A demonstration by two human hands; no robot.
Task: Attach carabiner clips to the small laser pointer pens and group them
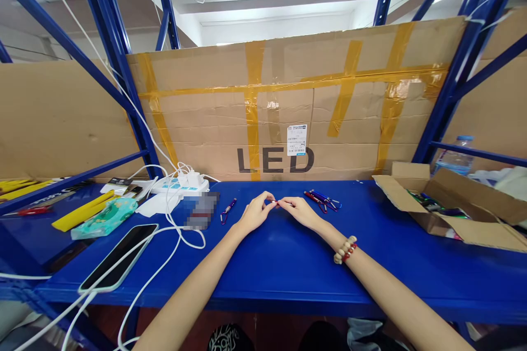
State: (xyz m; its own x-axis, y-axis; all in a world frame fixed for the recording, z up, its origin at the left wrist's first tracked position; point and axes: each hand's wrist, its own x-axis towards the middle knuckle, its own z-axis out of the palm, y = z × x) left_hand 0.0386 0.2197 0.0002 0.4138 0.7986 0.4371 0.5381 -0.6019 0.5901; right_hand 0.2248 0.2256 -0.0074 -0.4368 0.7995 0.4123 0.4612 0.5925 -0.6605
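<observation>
My left hand [257, 211] and my right hand [300, 209] meet above the middle of the blue tabletop. Thumbs and fingertips of both pinch a small red piece [276, 203], mostly hidden by the fingers, so I cannot tell its kind. Left of my left hand lies a dark blue pen-like piece [228, 211] with a clip-shaped loop at one end. Beyond my right hand, several similar red and blue pen-like pieces [323, 201] with loops lie in a loose group.
At right stands an open cardboard box [440, 225] with colourful slim items inside. On the left are a phone [119, 258], white cables [181, 233], a power strip [185, 182], a green packet [105, 218] and a yellow strip [82, 211]. A tall cardboard panel [197, 126] closes the back.
</observation>
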